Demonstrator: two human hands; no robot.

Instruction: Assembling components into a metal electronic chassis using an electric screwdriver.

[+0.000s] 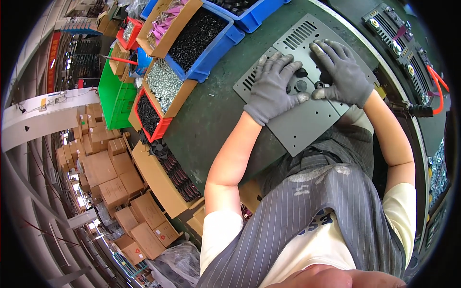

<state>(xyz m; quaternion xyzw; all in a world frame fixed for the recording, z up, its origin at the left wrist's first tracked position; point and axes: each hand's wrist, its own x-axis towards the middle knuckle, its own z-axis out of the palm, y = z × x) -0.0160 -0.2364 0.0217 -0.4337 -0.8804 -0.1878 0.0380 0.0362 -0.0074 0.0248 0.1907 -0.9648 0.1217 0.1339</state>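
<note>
grey-gloved left hand (273,90) and right hand (345,74) rest spread on the metal plate (303,126).

left hand (274,87): gloved, palm down | right hand (344,74): gloved, palm down | thumbs (301,98) pointing inward | forearms (234,156) bare

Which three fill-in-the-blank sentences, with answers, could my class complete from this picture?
The left hand and right hand, on flat metalwork, wear ____ gloves.
A cardboard box of silvery hardware sits between a blue bin and a ____ tray.
Stacked cartons stand toward the picture's ____ side.
Missing words: grey; red; left.
</note>
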